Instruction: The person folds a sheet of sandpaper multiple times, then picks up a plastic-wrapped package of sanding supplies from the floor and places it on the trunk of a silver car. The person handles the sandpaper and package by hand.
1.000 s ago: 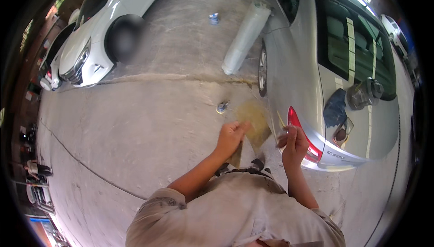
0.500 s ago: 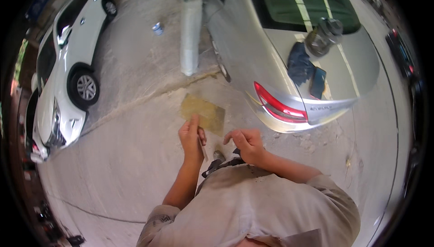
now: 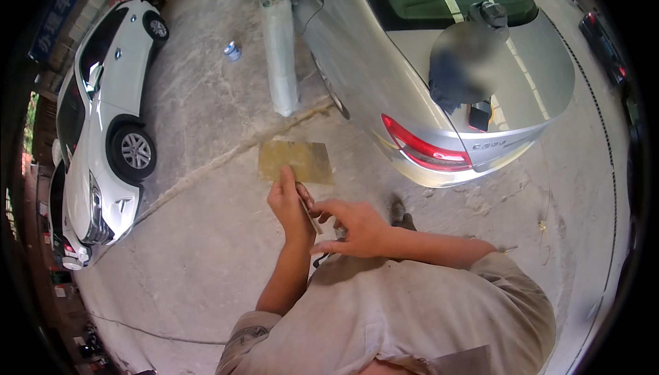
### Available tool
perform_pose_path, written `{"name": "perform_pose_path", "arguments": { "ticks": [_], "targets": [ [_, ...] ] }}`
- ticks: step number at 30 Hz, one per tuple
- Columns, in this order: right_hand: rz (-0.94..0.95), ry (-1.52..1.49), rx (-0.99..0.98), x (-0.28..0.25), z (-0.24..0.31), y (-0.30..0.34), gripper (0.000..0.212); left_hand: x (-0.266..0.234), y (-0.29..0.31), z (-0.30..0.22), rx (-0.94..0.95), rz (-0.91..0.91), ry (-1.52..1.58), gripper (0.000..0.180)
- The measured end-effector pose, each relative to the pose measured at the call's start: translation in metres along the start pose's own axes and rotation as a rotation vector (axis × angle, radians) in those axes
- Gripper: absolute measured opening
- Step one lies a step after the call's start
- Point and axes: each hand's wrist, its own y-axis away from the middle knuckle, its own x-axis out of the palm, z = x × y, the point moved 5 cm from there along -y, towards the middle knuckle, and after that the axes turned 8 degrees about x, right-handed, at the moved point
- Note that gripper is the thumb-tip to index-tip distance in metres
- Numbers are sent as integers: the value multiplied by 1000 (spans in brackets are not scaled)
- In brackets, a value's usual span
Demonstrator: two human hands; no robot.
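Observation:
My left hand [image 3: 290, 203] is closed on a flat, yellow-brown rectangular sheet [image 3: 295, 159], thumb on top near its lower edge. A thin, pale flat strip [image 3: 314, 223] sticks out of the same hand towards my body; its upper part is hidden by the fingers. Beside that strip is my right hand [image 3: 353, 227], its fingers apart and curved around the strip's end. Whether the fingertips touch it I cannot tell. Nothing shows held in my right hand.
A silver car [image 3: 425, 100] stands ahead to the right, with a dark cloth [image 3: 443, 80] and a dark flat object [image 3: 480, 115] on its trunk. At left is a white car [image 3: 103, 121]. A long plastic-wrapped roll [image 3: 280, 59] and a small blue-white can [image 3: 232, 51] are on the concrete floor.
My right hand has moved left, up to my left hand, and its fingers have spread. The sheet has turned more level and shifted slightly left.

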Motion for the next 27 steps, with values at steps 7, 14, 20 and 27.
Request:
{"name": "perform_pose_path", "arguments": {
  "ticks": [7,14,20,27],
  "targets": [
    [-223,-37,7,-18,-9,5,29,0,0,-5,147,-5,-56,43],
    [-396,-971,291,-63,-37,-3,27,0,8,-18,157,126,111,22],
    [-359,-1028,299,-72,-25,-15,32,10,17,-25,163,203,104,25],
    [-410,-755,179,-76,-17,-17,33,12,24,-30,209,310,-65,23]
  ]
}}
